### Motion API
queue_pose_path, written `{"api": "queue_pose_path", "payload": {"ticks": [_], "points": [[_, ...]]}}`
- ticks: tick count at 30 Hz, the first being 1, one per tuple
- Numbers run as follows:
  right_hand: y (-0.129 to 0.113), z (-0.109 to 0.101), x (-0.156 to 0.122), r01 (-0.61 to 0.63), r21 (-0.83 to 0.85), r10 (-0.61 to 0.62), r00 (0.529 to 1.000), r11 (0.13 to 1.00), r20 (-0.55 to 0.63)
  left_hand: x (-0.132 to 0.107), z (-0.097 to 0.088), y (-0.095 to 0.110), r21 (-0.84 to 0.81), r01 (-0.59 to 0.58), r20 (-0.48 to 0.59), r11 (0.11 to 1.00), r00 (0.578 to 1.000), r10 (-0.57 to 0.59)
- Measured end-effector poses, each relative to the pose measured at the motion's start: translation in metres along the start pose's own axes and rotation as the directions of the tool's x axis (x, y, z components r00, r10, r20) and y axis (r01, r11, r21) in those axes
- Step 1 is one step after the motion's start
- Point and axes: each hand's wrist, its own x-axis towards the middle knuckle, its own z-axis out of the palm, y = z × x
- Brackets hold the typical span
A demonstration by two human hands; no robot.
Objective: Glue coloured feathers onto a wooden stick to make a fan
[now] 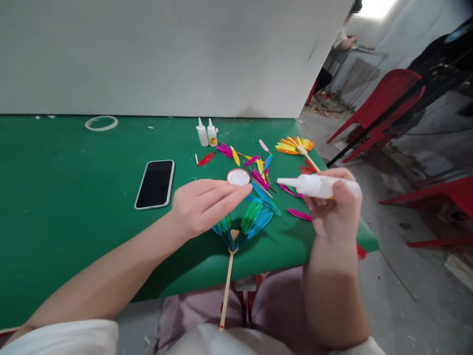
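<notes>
My right hand (334, 202) is wrapped round a white glue bottle (314, 186), held sideways with its long nozzle pointing left. My left hand (210, 204) reaches in from the left, its fingers together at a small round white disc (238, 176) with a reddish rim. The nozzle tip is apart from the disc, to its right. Below my left hand, a feather fan (254, 219) of blue and green feathers lies on the green table (92, 236). Its wooden stick (227, 291) sticks out over the table edge, and my left hand hides part of its feathers.
Loose coloured feathers (260, 177) lie right of the disc. A yellow and orange feather fan (294, 145) is at the far right. Two small glue bottles (207, 133), a phone (155, 185) and a clear ring (101, 123) are on the table. Red chairs (384, 101) stand beyond.
</notes>
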Motion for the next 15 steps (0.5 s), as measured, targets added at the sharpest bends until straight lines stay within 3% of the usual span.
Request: {"api": "queue_pose_path", "payload": {"ticks": [2,4,8,12,15], "points": [[0.006,0.001,-0.005,-0.044,0.055,0.046,0.998,0.998,-0.034,0.0,-0.005,0.0,0.056,-0.01,-0.044,0.998,0.999,0.013],[0.01,0.001,-0.009,-0.069,0.089,0.074,0.996,0.994,-0.057,0.004,-0.008,-0.001,0.129,-0.092,-0.139,0.987,0.984,0.11],[0.012,0.002,-0.009,-0.056,0.105,0.062,0.997,0.993,-0.055,0.011,-0.005,-0.005,0.319,-0.305,-0.282,0.897,0.873,0.398],[0.014,-0.002,-0.007,-0.053,0.092,0.057,0.997,0.994,-0.044,0.012,0.0,-0.011,0.381,-0.292,-0.307,0.877,0.855,0.418],[0.016,-0.006,-0.007,-0.018,0.052,0.02,0.999,0.998,-0.032,0.008,0.002,-0.014,0.338,-0.302,-0.318,0.891,0.855,0.411]]}}
